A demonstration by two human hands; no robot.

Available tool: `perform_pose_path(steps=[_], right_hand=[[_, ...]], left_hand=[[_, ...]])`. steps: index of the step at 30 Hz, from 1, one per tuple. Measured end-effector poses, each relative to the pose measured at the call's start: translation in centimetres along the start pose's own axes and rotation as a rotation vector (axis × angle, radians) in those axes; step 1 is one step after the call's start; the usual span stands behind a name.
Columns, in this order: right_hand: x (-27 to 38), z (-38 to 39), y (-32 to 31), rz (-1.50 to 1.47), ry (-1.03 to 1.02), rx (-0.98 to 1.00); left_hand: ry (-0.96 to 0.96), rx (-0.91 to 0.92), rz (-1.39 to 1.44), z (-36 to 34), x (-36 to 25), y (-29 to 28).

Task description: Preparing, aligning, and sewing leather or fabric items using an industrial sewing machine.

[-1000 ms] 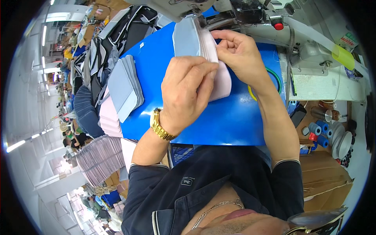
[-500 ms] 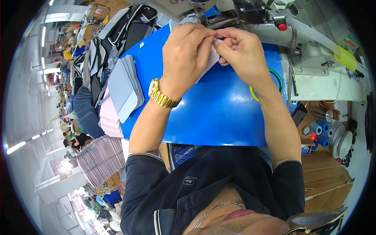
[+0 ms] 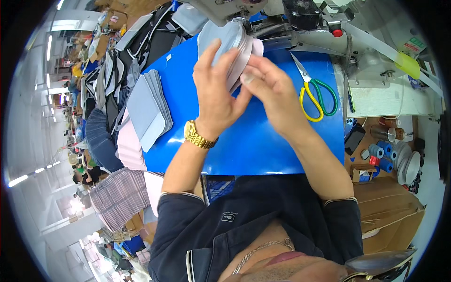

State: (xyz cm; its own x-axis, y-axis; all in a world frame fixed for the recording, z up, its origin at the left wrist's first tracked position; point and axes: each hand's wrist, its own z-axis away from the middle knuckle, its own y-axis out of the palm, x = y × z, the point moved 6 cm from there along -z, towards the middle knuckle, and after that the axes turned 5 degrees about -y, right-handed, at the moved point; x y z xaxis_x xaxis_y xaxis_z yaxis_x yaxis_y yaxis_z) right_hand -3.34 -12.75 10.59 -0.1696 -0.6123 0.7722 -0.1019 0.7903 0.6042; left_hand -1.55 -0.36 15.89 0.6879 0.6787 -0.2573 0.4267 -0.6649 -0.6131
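Below the sewing machine head (image 3: 213, 10), a light grey-blue fabric panel (image 3: 224, 36) with pale pink layers along its right edge lies on the blue work surface (image 3: 253, 145). My left hand (image 3: 213, 91) is over the panel's near part, its fingers spread and partly hiding it. My right hand (image 3: 272, 91) has thumb and fingers closed at the pink edge, apparently pinching it. To the right, scissors (image 3: 307, 87) with one yellow and one green handle rest with the blades partly apart.
Stacked grey-blue panels (image 3: 149, 110) stand left of my left forearm, above pink pieces (image 3: 130, 143). Black and grey bag parts (image 3: 155, 33) pile up at the far left. Blue thread spools (image 3: 383, 152) sit at the right. A red button (image 3: 337, 33) is on the machine.
Both hands have come nearer and moved apart from their joint pinch; the left fingers have spread. The grey-blue panel now shows broadly beneath the machine, and the scissors are uncovered.
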Motion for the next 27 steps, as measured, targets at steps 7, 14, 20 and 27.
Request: perform_pose_path(steps=[7, 14, 20, 27], right_hand=[[1.0, -2.1, -2.7, 0.432, 0.110, -0.057], [-6.3, -2.5, -3.0, 0.342, 0.373, -0.044], [-8.6, -2.6, -3.3, 0.055, 0.332, 0.037], [-8.8, -4.2, -3.4, -0.038, 0.237, 0.048]], left_hand=[[0.360, 0.189, -0.193, -2.9, -0.4, 0.0], [0.409, 0.376, -0.307, -2.3, -0.9, 0.1], [0.275, 0.303, -0.224, -1.6, -1.2, 1.0], [0.236, 0.212, -0.286, -2.1, -0.6, 2.8]])
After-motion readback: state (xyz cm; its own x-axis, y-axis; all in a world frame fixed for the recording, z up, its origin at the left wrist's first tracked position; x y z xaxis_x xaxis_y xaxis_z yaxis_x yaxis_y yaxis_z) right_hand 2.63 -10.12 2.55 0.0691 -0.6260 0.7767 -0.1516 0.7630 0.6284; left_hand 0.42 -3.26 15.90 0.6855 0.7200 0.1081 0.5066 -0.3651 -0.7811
